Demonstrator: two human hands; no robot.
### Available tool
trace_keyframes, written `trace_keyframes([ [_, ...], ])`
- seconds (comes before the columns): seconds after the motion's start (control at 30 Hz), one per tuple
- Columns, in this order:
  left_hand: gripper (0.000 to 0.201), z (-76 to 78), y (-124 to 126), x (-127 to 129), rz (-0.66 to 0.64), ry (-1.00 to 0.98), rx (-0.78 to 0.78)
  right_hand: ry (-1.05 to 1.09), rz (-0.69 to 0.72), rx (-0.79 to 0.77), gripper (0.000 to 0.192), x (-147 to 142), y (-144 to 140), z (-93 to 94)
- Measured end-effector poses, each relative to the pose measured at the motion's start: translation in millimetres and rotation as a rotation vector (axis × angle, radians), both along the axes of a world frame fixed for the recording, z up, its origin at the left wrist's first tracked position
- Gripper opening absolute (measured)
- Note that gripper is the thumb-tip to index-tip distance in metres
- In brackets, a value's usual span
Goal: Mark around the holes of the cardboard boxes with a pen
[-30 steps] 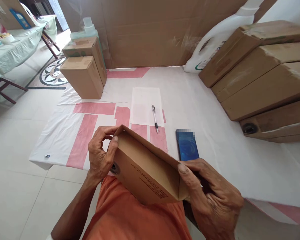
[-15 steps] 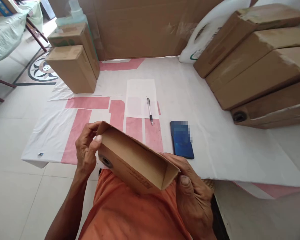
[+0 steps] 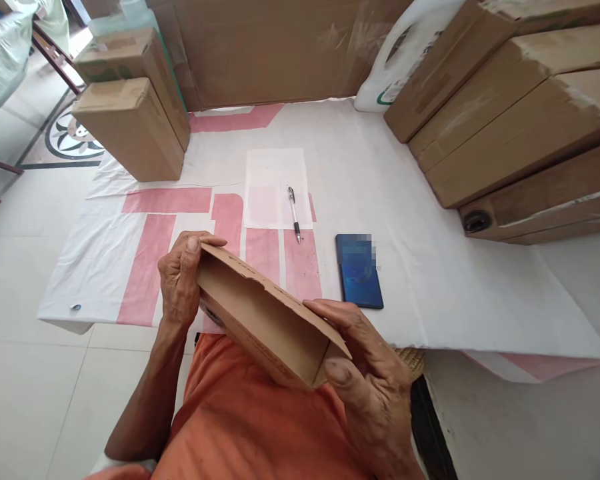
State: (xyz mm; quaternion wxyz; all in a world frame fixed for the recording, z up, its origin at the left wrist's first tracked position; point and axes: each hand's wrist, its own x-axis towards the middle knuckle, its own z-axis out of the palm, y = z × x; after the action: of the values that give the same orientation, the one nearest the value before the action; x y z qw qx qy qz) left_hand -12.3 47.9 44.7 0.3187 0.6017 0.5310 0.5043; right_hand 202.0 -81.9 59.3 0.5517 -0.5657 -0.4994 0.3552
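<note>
A long, narrow cardboard box [image 3: 260, 313] is held tilted over my lap, its open side facing up and its inside bare. Dark print and a dark round hole show on its near wall. My left hand [image 3: 185, 280] grips the upper left end, thumb on the corner and fingers along the far wall. At the lower right end my right hand [image 3: 370, 373] is closed around the box, with its thumb on the near side and fingers over the far panel. Beyond the box, a blue phone [image 3: 360, 273] and a pen [image 3: 294, 215] lie on the table.
A white sheet of paper [image 3: 263, 190] lies under the pen on the cloth-covered table [image 3: 420, 287]. Brown boxes [image 3: 135, 133] stand at back left, and several larger boxes [image 3: 505, 133] at right. Beside those is a white jug [image 3: 380, 83]; a cardboard panel [image 3: 275, 53] stands behind.
The box has tipped so its far panel shows more and its near wall less. My left thumb and fingers have shifted up over the corner. The view has moved slightly.
</note>
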Motion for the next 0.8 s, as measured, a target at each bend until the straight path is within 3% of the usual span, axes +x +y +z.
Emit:
trace_keyframes([
  [0.1,0.040,3.9,2.0,-0.2,-0.042,-0.018,-0.023,-0.091,-0.005,0.063,0.028,3.4,0.9,-0.4],
  [0.2,0.028,5.0,0.3,-3.7,-0.135,0.026,-0.100,-0.215,0.034,0.112,0.036,12.1,-1.6,-9.3],
  [0.37,0.039,2.8,-7.3,-9.0,-0.210,0.007,-0.226,-0.322,0.204,0.162,0.048,24.5,-11.8,-27.5],
  [0.5,0.042,1.5,-6.7,-5.3,-0.240,-0.010,-0.271,-0.406,0.208,0.184,0.055,25.6,-15.8,-36.6],
  [0.67,0.059,-7.7,-4.0,-4.5,-0.255,-0.053,-0.411,-0.285,0.132,0.066,0.057,17.1,-20.1,-52.8],
  [0.8,0.058,-5.6,-6.0,-16.8,-0.266,-0.093,-0.447,0.009,0.075,-0.129,0.071,13.3,-13.3,-56.6],
])
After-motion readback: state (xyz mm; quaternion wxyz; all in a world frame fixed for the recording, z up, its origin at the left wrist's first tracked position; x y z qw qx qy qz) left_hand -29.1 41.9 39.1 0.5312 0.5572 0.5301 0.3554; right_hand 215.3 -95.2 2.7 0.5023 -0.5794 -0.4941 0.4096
